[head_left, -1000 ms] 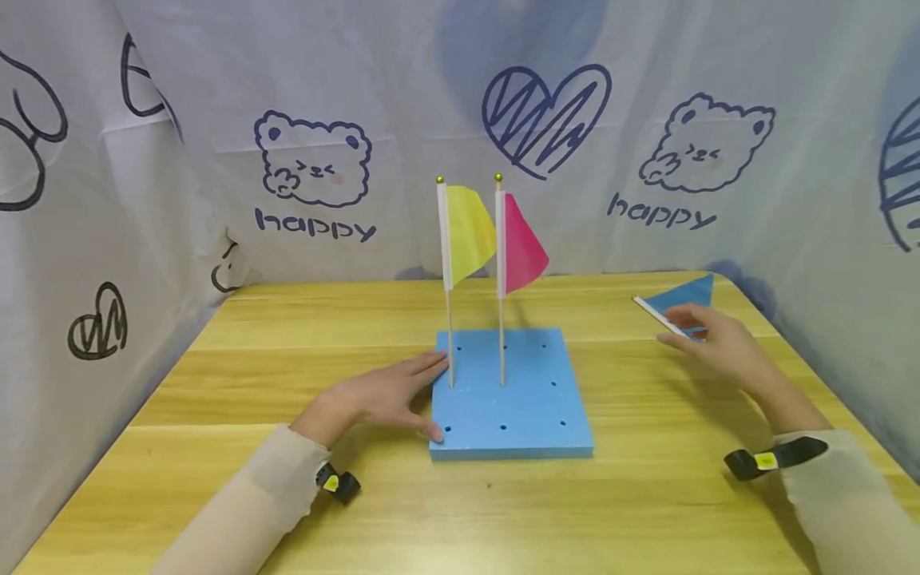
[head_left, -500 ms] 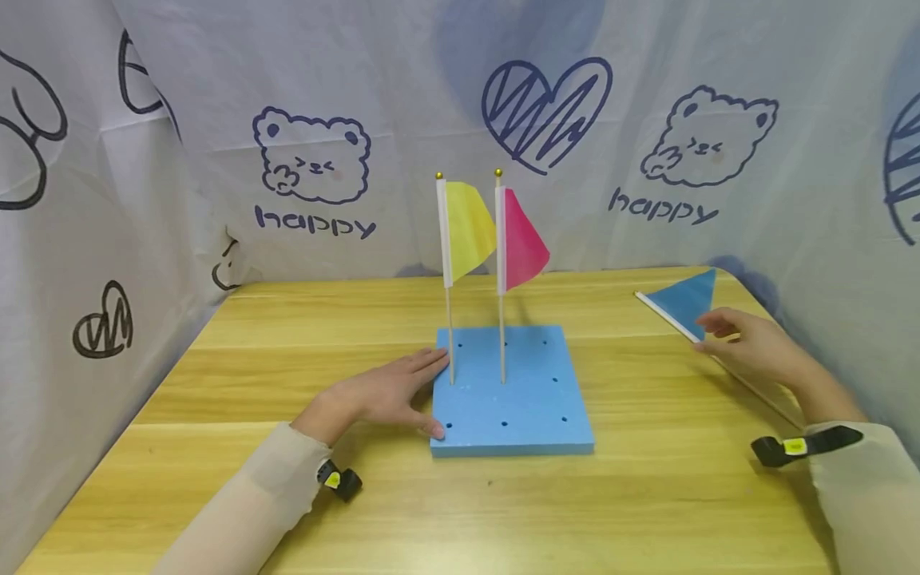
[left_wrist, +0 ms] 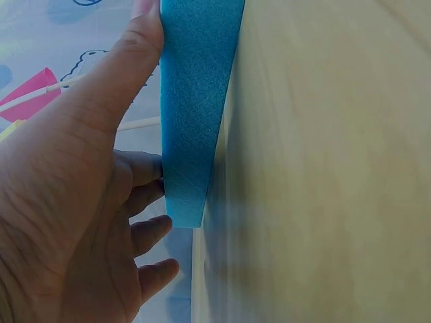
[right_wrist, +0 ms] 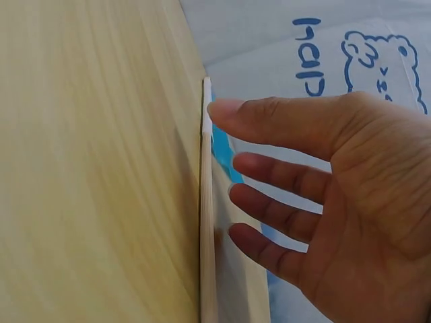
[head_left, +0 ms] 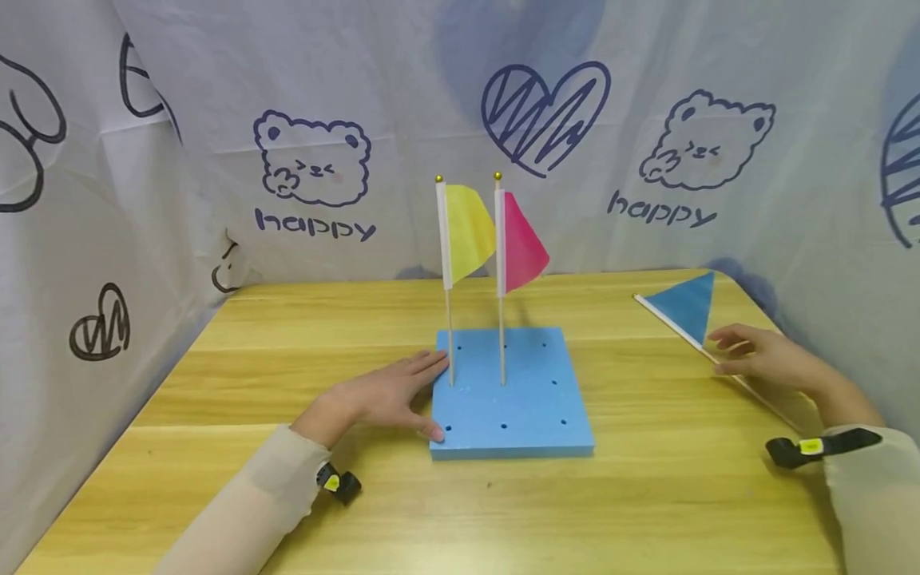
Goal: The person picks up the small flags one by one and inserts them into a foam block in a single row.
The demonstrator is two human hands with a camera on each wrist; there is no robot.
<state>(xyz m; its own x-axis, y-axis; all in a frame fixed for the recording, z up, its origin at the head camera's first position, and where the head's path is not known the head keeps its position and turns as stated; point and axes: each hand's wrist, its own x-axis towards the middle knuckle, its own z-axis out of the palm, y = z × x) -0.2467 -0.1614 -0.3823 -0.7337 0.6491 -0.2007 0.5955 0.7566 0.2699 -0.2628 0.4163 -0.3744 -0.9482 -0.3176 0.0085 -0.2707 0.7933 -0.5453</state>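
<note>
A light blue foam board [head_left: 532, 399] with small holes lies mid-table. Upright in it stand a yellow flag [head_left: 467, 239] and a pink flag [head_left: 521, 243] on thin wooden sticks. My left hand [head_left: 388, 391] rests along the board's left edge, fingers spread, thumb at the near corner; the left wrist view shows the fingertips at the board's side [left_wrist: 195, 114]. On the right a blue triangular flag [head_left: 686, 303] lies flat on the table. Over its stick [right_wrist: 207, 229] hovers my right hand [head_left: 772, 359], fingers loosely bent and apart, thumb tip close to the white sleeve.
The wooden table [head_left: 287, 319] ends at a pale curtain [head_left: 417, 144] printed with bears and hearts, which also hangs at both sides. A black wrist strap [head_left: 826, 447] sits on the right arm, another [head_left: 338, 483] on the left.
My right hand has moved right and toward me, from beside the blue flag's cloth down to its stick. The blue flag lies in place. My left hand has stayed on the board.
</note>
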